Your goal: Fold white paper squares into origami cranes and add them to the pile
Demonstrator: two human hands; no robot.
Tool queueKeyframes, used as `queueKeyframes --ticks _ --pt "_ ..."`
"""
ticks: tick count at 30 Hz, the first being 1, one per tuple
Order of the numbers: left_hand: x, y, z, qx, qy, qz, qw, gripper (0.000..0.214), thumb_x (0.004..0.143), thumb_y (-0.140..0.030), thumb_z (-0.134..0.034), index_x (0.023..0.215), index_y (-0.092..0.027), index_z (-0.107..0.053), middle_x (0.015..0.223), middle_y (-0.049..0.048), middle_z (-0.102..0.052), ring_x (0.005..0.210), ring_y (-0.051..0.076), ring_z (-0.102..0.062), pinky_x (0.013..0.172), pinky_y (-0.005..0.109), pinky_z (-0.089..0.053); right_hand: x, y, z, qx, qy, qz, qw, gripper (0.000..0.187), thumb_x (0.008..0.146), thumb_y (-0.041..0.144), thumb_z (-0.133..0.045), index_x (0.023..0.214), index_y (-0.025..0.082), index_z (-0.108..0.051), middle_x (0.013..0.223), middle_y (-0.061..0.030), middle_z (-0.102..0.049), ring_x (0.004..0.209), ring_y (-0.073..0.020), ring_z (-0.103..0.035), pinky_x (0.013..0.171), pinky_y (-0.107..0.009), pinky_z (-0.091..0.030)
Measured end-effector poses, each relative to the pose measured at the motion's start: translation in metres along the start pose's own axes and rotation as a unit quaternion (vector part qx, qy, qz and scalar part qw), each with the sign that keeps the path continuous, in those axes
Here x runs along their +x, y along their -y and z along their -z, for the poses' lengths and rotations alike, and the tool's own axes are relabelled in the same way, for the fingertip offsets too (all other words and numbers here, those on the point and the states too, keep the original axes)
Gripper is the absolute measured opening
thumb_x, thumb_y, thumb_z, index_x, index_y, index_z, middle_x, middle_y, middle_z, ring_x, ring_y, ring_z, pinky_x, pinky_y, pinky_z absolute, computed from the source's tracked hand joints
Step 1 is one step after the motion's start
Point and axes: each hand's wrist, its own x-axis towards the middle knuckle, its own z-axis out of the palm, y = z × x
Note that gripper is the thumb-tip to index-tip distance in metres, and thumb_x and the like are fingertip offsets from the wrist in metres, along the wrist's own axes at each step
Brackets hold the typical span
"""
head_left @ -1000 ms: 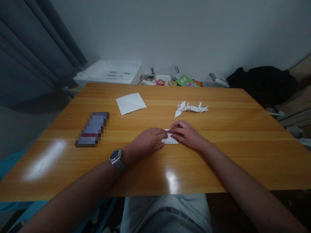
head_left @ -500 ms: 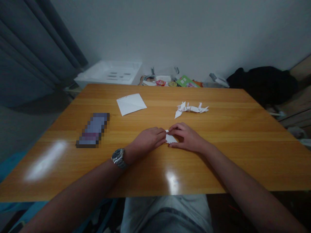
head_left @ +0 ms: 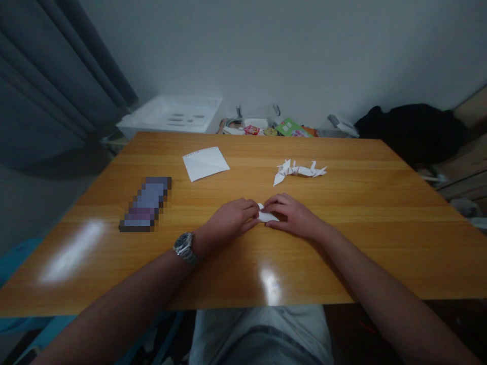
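Observation:
A small folded piece of white paper (head_left: 267,216) lies on the wooden table between my two hands. My left hand (head_left: 238,217), with a metal watch (head_left: 185,245) on its wrist, has its fingertips closed on the paper's left end. From the other side my right hand (head_left: 291,214) grips it, thumb at the near edge and fingers over the far edge. The fingers cover part of the paper, so its full shape is hidden. Beyond my right hand lies a row of folded white paper figures (head_left: 302,171).
A white sheet with a perforated edge (head_left: 206,163) lies at the back left. To its front left is a pixelated, phone-like object (head_left: 145,204). Past the table's far edge (head_left: 258,136) stand a white plastic tray (head_left: 167,121) and a green booklet (head_left: 292,128).
The paper between my hands shows a narrower shape than before, its near edge lying slightly farther away. Both hands have barely shifted.

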Motion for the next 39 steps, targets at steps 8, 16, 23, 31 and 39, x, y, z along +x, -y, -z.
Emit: queueKeyframes --ticks 8,16,23,31,39 --pt "0.003 -0.001 -0.009 -0.054 -0.043 0.056 0.996 0.017 0.101 -0.027 -0.053 0.102 -0.017 -0.066 0.111 0.0080 -0.067 0.104 0.022 -0.063 0.096 0.037 -0.052 0.000 0.003 -0.002 0.048 0.003 -0.029 0.998 0.009 0.095 0.028 -0.067 0.102 0.023 -0.067 0.106 -0.0070 -0.070 0.098 -0.0211 -0.065 0.089 -0.038 -0.052" --pt "0.005 -0.001 -0.016 -0.085 -0.083 0.084 0.989 0.012 0.098 -0.027 -0.055 0.100 -0.018 -0.064 0.102 0.0071 -0.067 0.097 0.021 -0.063 0.089 0.036 -0.053 0.001 0.005 -0.002 0.014 -0.008 -0.031 0.999 0.009 0.097 0.029 -0.064 0.102 0.024 -0.069 0.104 -0.0064 -0.073 0.097 -0.0217 -0.067 0.087 -0.037 -0.053" --pt "0.005 -0.003 -0.013 -0.078 -0.077 0.085 0.990 0.016 0.101 -0.024 -0.053 0.111 -0.019 -0.064 0.110 0.0070 -0.066 0.102 0.021 -0.063 0.092 0.036 -0.053 0.001 0.001 -0.005 -0.020 -0.020 -0.014 1.000 0.012 0.099 0.027 -0.061 0.102 0.023 -0.071 0.106 -0.0069 -0.073 0.099 -0.0216 -0.067 0.089 -0.038 -0.054" --pt "0.003 -0.005 -0.012 -0.001 -0.060 0.067 0.996 0.026 0.104 -0.029 -0.050 0.117 -0.018 -0.070 0.127 0.0097 -0.068 0.114 0.024 -0.064 0.102 0.040 -0.053 -0.002 -0.010 -0.008 -0.089 -0.039 0.001 0.995 0.017 0.100 0.025 -0.060 0.103 0.022 -0.077 0.108 -0.0085 -0.075 0.100 -0.0229 -0.069 0.087 -0.039 -0.056" --pt "-0.002 -0.014 -0.007 0.051 -0.021 0.024 0.998 0.038 0.105 -0.030 -0.048 0.140 -0.017 -0.057 0.136 0.0096 -0.065 0.117 0.025 -0.065 0.099 0.040 -0.055 -0.004 -0.017 -0.007 -0.146 -0.042 -0.018 0.988 0.022 0.101 0.023 -0.059 0.114 0.023 -0.077 0.119 -0.0093 -0.076 0.109 -0.0249 -0.070 0.093 -0.042 -0.057"
